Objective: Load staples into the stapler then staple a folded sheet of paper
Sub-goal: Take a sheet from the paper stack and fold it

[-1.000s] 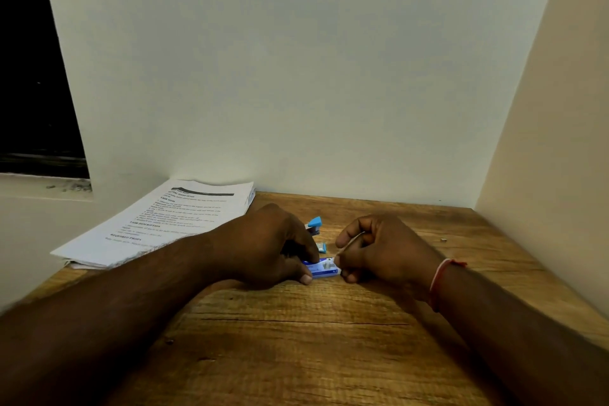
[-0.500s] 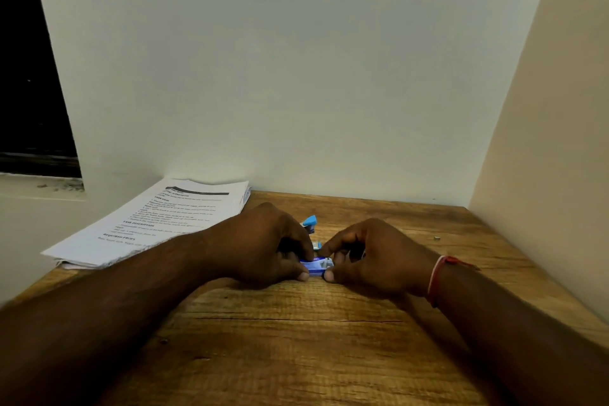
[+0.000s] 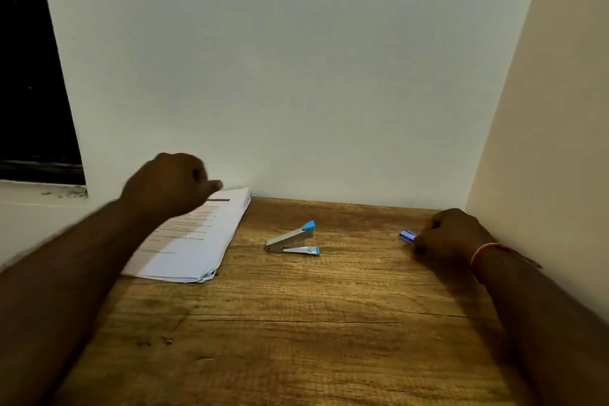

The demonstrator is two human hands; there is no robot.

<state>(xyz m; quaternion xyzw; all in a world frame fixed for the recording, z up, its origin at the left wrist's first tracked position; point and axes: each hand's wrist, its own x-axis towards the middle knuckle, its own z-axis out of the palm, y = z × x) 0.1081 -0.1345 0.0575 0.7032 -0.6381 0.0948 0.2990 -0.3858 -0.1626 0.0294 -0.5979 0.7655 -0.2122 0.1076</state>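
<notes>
Wooden counter (image 3: 296,323), bare corner: stapler (image 3: 291,241) gapes open mid-counter, loading apparently unfinished; right hand (image 3: 451,234) clamps its fingers on the staple box (image 3: 408,236); left hand (image 3: 168,184), fingers curled, hovers over the paper stack (image 3: 194,241), grip unclear, nothing stapled.

Wooden table (image 3: 296,323) standing in a corner, white wall (image 3: 296,59) rising along its far edge, cream wall (image 3: 553,109) closing its right edge, dark window (image 3: 29,76) and sill (image 3: 36,198) sitting beyond its far-left corner, dim light falling.
</notes>
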